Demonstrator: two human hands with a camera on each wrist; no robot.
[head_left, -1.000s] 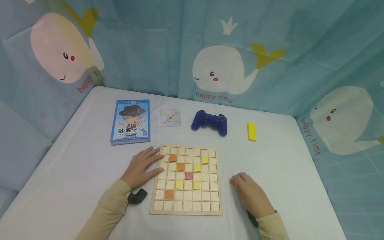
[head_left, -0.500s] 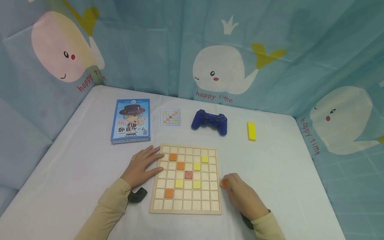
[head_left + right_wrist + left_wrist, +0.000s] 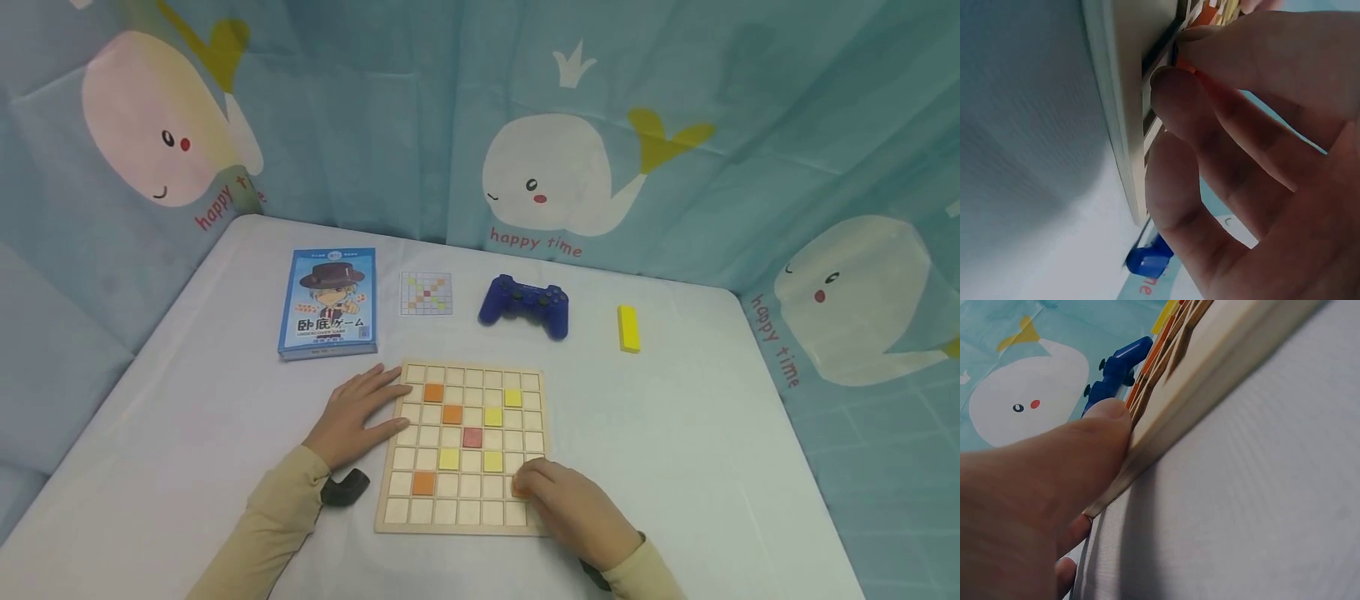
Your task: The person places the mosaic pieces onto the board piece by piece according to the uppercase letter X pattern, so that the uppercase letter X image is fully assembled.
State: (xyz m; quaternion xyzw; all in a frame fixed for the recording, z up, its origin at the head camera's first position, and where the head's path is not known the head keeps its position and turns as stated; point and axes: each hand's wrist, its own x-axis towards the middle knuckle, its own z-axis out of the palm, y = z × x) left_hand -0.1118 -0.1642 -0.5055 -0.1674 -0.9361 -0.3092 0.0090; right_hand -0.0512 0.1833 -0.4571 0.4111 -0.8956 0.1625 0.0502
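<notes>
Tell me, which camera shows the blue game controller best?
The head view: the blue game controller lies whole on the table, beyond the wooden board. The left wrist view catches only part of it past the board's edge; the right wrist view shows a blurred blue scrap.

A table (image 3: 712,433) under a smooth white cloth fills the lower part of the head view, its far edge and both rear corners rounded. A blue curtain (image 3: 405,108) hangs close behind it and wraps round both sides, creased in long folds, printed with white whales (image 3: 555,175) that have yellow tails, a red cheek dot, a small crown-like spout and the red words "happy time"; the whale at the left looks pinkish, and another sits low at the right. The light is soft and even, with only faint shadows on the cloth.
</notes>
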